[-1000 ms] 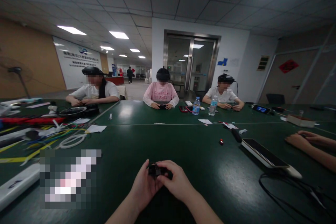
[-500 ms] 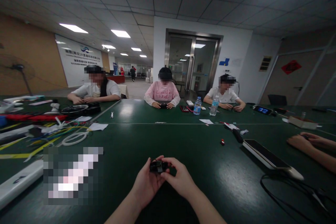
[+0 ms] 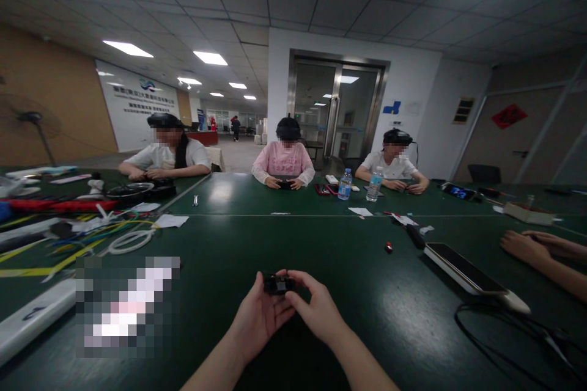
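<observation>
Two hands [image 3: 250, 322] [image 3: 321, 311] | grip: holding small black object [image 3: 277, 284], details too dim to tell | green table [image 3: 220, 256] | glass doors [image 3: 316, 104] beyond

Gadget [image 3: 277, 285]: black, plastic by its look, mostly dull, small glint on front. Tabletop [image 3: 220, 256]: smooth, semi-gloss green, throwing back blurred light. Slab [image 3: 463, 269]: glossy dark top, pale smooth plastic-looking edge. Cable [image 3: 472, 345]: black, sheathed, low sheen. Bottles [image 3: 345, 188]: clear plastic, shiny. Sheet [image 3: 172, 221]: matt white paper. Spanner [image 3: 195, 200]: bright metal. Shirt [image 3: 283, 162]: pink cloth, matt. Door [image 3: 316, 91]: glossy glass, metal frame. Coil [image 3: 131, 242]: smooth white plastic by its look.
</observation>
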`<state>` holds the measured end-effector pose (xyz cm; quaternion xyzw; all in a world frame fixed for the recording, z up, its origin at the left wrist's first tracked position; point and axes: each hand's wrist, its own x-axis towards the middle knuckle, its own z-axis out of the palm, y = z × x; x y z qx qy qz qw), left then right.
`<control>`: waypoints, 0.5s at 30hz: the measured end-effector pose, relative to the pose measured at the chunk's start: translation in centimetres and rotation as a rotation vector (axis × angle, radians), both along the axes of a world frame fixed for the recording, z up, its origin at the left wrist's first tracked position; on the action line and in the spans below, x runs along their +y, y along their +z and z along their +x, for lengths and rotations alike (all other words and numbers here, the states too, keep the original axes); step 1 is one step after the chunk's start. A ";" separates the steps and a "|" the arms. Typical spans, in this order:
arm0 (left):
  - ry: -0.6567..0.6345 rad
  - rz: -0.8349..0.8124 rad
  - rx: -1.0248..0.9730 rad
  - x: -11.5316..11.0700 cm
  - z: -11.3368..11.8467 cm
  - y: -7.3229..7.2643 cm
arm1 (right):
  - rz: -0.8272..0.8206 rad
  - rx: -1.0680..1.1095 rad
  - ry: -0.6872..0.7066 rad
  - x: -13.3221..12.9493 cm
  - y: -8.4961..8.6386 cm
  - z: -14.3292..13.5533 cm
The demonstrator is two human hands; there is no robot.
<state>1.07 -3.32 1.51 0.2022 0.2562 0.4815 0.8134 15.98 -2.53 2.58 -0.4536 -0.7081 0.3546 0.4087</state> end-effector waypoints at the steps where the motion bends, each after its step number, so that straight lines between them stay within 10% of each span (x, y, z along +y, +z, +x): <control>1: -0.015 0.013 0.008 0.0 -0.1 0.1 | 0.000 0.009 -0.010 0.1 -0.1 0.1; 15: 0.097 0.217 0.197 0.1 -0.2 -0.5 | -0.019 0.073 0.014 0.3 0.0 0.2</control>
